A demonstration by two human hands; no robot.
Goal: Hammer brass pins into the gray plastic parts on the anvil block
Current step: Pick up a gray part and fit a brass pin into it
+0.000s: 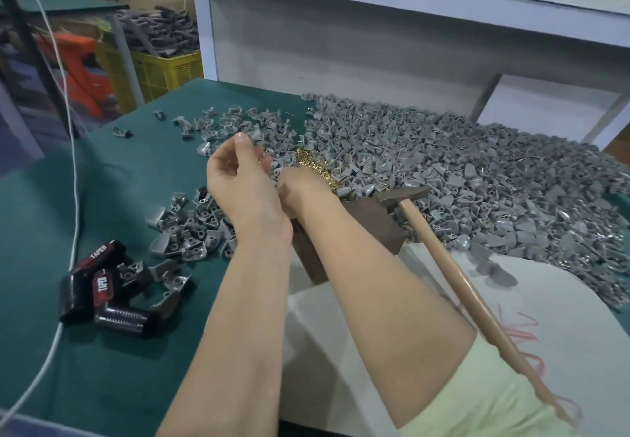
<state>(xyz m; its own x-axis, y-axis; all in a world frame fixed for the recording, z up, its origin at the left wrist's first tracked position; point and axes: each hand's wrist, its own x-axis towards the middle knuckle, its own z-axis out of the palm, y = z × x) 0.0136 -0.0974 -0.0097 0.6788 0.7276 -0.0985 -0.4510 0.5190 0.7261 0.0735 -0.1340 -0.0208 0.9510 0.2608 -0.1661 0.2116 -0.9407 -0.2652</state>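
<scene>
Reaching out over the green surface (112, 361) toward its middle, both hands met just left of the anvil block (368, 228).

- Left hand (238, 181): raised, thumb up, fingers loosely curved and blurred against scattered gray parts. Whether it held one could not be told.
- Right hand (296, 187): knuckles up, fingers turned down at the near edge of the brass pins (317, 167). The fingertips were hidden behind the left hand, so the grip could not be told.
- Brass pins: small heap near the middle of the surface, at the left margin of the main gray pile.
- Gray plastic parts (477, 181): large heap covering the right half of the surface out to its far and right edges. A smaller cluster (191, 228) lay left of the hands, with a loose scatter beyond them toward the far edge.
- Anvil block: dark brown, partly hidden under the right forearm.
- Hammer (402, 198): head resting on the block, wooden handle running toward the near right corner, held by neither hand.
- Black packets marked TAPER (88, 286): near the left edge, with a few parts among them.
- White cable (73, 164): running along the left edge.
- Open room: bare green surface lay at the near left corner and along the left edge.
</scene>
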